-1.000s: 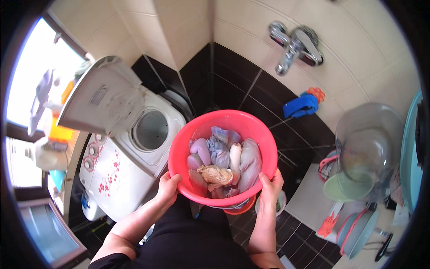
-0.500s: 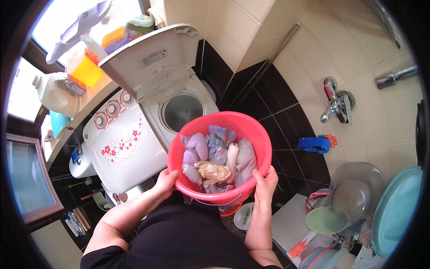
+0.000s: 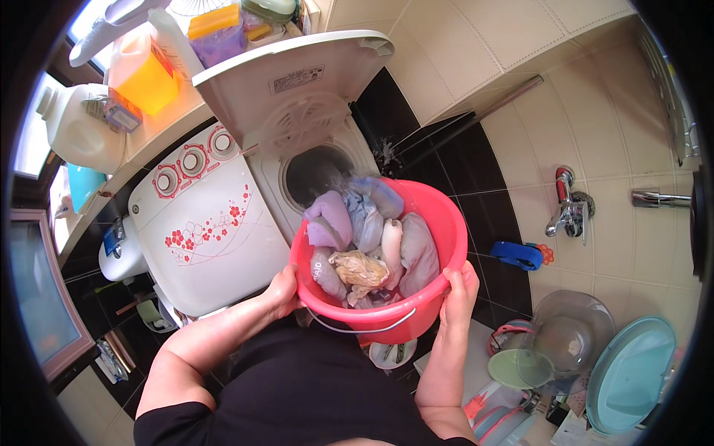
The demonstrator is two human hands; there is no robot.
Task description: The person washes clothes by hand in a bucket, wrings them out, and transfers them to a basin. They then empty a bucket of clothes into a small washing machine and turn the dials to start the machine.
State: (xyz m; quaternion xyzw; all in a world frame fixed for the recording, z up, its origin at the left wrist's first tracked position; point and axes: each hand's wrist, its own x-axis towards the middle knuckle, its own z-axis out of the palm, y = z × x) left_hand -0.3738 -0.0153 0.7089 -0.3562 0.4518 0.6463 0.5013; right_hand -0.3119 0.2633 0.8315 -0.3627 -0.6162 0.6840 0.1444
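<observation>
A red plastic bucket (image 3: 454, 230) is held in front of me by its sides. My left hand (image 3: 283, 290) grips its left rim and my right hand (image 3: 460, 288) its right rim. Wet-looking laundry (image 3: 363, 223) in lilac, blue, grey and pink fills it, with a crumpled tan piece (image 3: 361, 269) on top. The bucket leans away from me. Its far edge overlaps the round tub opening (image 3: 305, 175) of a white twin-tub washing machine (image 3: 216, 279). Blurred splashes, apparently water, show between the laundry and the tub. The machine's lid (image 3: 290, 78) stands raised.
Bottles and an orange-yellow container (image 3: 145, 78) crowd the window ledge at left. A wall tap (image 3: 567, 212) and blue strap (image 3: 517, 255) are on the right. Below them are a clear basin (image 3: 569, 338) and a turquoise basin (image 3: 632, 375). The bucket's wire handle (image 3: 364, 329) hangs toward me.
The bucket has tipped farther away from me, its far edge toward the tub. Laundry has slid toward that edge, and splashing has appeared there. Both hands keep their hold on the rim.
</observation>
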